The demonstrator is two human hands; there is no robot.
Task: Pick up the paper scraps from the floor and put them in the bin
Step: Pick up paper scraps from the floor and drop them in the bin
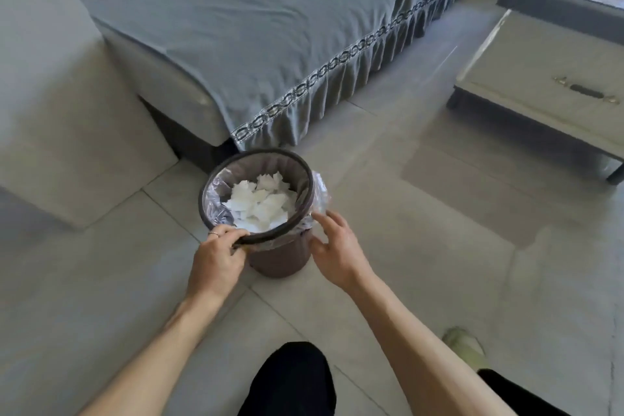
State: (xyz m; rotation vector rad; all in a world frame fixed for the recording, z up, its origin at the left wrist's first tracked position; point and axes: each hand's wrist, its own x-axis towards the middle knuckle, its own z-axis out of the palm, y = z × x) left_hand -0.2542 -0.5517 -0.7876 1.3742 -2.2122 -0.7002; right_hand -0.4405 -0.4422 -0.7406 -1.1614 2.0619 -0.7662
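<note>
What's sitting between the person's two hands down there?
The brown bin, lined with a plastic bag and holding white paper scraps, sits between the left hand and right hand in the head view.

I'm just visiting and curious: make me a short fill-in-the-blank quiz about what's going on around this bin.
1. The white paper scraps lie inside the ____.
2. The left hand holds the bin's dark ____.
3. The bin stands on the tiled floor just in front of the grey ____.
4. The right hand touches the clear plastic ____ folded over the edge.

Missing words: bin; rim; sofa; liner
</note>
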